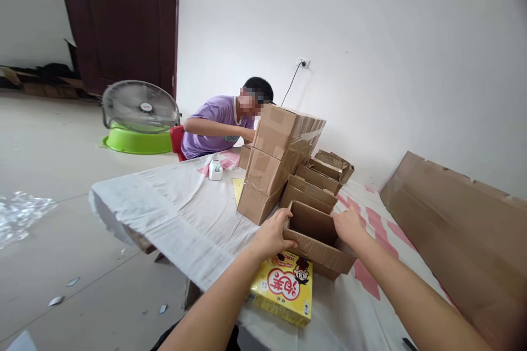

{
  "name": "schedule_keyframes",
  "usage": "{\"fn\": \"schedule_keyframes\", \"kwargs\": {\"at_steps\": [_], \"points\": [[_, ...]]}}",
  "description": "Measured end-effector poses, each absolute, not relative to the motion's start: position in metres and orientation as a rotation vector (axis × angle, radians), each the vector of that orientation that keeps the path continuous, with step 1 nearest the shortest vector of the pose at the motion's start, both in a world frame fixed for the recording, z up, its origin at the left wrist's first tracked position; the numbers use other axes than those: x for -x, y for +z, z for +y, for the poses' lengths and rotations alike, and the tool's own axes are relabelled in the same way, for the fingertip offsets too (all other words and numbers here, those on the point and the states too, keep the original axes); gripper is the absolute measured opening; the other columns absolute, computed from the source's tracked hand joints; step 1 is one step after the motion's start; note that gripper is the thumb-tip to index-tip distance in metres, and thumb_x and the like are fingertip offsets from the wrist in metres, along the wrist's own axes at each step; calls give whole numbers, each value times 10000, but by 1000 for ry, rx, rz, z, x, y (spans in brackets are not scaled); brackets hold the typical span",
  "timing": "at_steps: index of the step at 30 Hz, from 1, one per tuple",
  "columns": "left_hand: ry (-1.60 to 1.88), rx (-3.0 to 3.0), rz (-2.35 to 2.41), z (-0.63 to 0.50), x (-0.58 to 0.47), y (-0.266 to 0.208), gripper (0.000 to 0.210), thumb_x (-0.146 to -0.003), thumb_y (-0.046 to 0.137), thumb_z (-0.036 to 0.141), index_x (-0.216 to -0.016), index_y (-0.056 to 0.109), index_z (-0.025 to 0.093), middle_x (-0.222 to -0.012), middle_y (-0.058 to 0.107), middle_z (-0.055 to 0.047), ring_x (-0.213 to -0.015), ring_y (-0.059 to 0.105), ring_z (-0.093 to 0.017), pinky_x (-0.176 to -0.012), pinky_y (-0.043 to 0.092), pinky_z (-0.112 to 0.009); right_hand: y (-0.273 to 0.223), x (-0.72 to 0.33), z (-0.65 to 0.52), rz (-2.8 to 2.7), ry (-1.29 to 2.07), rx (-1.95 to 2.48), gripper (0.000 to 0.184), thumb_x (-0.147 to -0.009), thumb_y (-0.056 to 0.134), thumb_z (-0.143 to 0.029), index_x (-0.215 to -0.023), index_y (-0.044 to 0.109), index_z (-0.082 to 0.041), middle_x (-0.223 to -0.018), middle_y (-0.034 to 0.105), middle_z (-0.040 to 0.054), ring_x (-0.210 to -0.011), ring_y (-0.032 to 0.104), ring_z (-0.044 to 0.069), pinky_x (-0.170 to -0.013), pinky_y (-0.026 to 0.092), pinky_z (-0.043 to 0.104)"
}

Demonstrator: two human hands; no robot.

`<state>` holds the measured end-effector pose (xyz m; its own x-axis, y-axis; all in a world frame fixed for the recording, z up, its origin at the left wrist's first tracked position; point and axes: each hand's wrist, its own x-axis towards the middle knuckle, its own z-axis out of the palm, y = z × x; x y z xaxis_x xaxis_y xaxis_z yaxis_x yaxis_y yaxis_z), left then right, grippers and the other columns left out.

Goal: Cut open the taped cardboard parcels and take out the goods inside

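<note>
An open cardboard box stands on the cloth-covered table in front of me, its inside dark. My left hand grips its left wall, with the fingers over the rim and the thumb on the near side. On the opposite wall, my right hand is closed on the edge, its fingertips partly hidden inside. A yellow snack box with red lettering and a cartoon figure lies flat just below my left hand. Behind the box I hold, several more open cardboard boxes stand in a row.
Taped cardboard boxes are stacked on the table, beside a small white tape dispenser. Across from me sits a person in a purple shirt. A large cardboard sheet leans at right; a fan stands on the floor.
</note>
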<state>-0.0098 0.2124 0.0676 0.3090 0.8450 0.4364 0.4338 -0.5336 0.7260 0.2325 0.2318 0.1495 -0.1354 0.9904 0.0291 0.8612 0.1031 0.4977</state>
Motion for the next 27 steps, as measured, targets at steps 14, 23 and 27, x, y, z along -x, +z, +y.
{"fn": "schedule_keyframes", "kwargs": {"at_steps": [14,23,27], "points": [[1137,-1848,1091,224,1,50,902,-604,808,239,-1383,358,176,-1441,450,-158,-1310,460,-303,-1117,348,-445,141,-175,229,2722,-381,-1942,279,-919,466,-383,-1002,660,-201,-995,707,90,-937,620,228,-876,452,373],[1156,-1865,1053,224,2,45,875,-612,804,247,-1384,394,189,-1445,454,-149,-1313,460,-312,-1113,358,-451,123,-165,230,2523,-1631,-1809,659,-773,475,-753,-1028,656,-172,-1018,714,87,-948,643,228,-859,481,388],[1150,-1880,1057,225,0,45,861,-634,790,254,-1390,385,190,-1443,451,-152,-1313,459,-310,-1111,358,-455,125,-167,233,2417,-1867,-1857,600,-727,583,-718,-1032,643,-205,-1057,702,71,-1029,619,235,-932,448,410]]}}
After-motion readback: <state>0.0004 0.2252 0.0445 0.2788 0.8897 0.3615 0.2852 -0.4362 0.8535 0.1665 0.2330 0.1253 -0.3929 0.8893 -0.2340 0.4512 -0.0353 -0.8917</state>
